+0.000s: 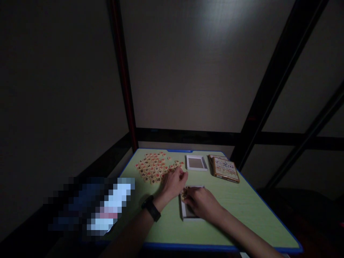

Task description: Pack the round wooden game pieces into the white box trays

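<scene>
Many round wooden Chinese chess pieces (153, 166) with red and black characters lie loose on the left of the table. At their right edge is my left hand (174, 182), a dark watch on its wrist, with fingers curled together; whatever they pinch is hidden. Nearer to me stands an open shallow white box (184, 211) with a grey bottom. My right hand (201, 202) reaches into this box, its fingers closed at a few black-marked pieces (184, 194) in the far left corner. The hand covers much of the box.
A second shallow white box (205, 165) stands open at the back of the green, blue-edged table (242, 215). Two printed box lids (225, 169) overlap at the back right. A bright, pixelated object (111, 208) is at the left edge. Walls stand behind.
</scene>
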Tool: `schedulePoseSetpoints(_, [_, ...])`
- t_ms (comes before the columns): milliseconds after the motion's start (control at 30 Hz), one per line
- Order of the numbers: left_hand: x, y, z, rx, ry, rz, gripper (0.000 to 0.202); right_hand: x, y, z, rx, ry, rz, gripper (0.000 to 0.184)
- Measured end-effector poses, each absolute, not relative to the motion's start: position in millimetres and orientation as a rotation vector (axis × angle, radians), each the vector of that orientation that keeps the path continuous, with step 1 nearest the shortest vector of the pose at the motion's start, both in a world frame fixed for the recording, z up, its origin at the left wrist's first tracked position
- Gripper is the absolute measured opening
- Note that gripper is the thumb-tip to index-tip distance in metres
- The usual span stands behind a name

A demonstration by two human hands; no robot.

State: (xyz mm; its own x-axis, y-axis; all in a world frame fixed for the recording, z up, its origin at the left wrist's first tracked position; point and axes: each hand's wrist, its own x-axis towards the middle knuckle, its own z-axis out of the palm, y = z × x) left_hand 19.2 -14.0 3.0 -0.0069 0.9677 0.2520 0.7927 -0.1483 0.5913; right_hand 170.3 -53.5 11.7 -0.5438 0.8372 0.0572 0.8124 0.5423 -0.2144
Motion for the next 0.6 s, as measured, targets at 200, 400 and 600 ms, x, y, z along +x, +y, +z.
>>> schedulePoseSetpoints(200, [17,-13,10,1.868,1.776,1.113,0.013,182,-43,20,-1.332,-2.513,0.300,0.013])
schedulePoseSetpoints(400, [19,-7,5,1.643,1.462,1.157,0.010,186,-24,23,-1.363,-2.354,0.120,0.041])
schedulePoseSetpoints(600, [23,1,-5,1.521,1.347,1.072,0.009,180,-18,14,-1.264,-2.415,0.005,0.027])
